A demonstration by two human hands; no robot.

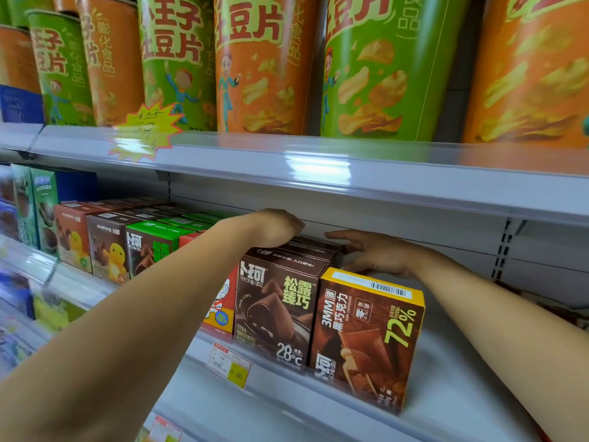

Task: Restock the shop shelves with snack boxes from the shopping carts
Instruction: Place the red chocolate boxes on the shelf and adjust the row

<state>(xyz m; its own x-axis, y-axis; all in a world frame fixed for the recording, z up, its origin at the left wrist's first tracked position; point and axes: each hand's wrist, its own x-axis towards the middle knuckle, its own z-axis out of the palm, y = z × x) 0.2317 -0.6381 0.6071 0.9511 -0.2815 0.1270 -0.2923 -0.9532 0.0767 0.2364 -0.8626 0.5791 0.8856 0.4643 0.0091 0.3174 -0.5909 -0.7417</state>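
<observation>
Bare forearms reach in from the lower corners to the middle shelf (446,378), where the left hand (280,228) curls its fingers down over the top of the rear brown box (315,245) and the right hand (373,253), fingers straight and spread, touches that box's right side. It stands at the back of a row whose front brown box (277,307) reads "卜珂", "松露臻巧" and "28°C". Just beside it on the right stands a yellow-edged box (366,339) marked "3MM 黑巧克力 DARK CHOCOLATE 72%". Below, a price tag (231,368) shows "8.00". Further left stand duck-printed boxes (108,247). On the upper shelf (318,167), orange and green tubs (382,74) read "土豆片", near a yellow starburst sign (146,132).
</observation>
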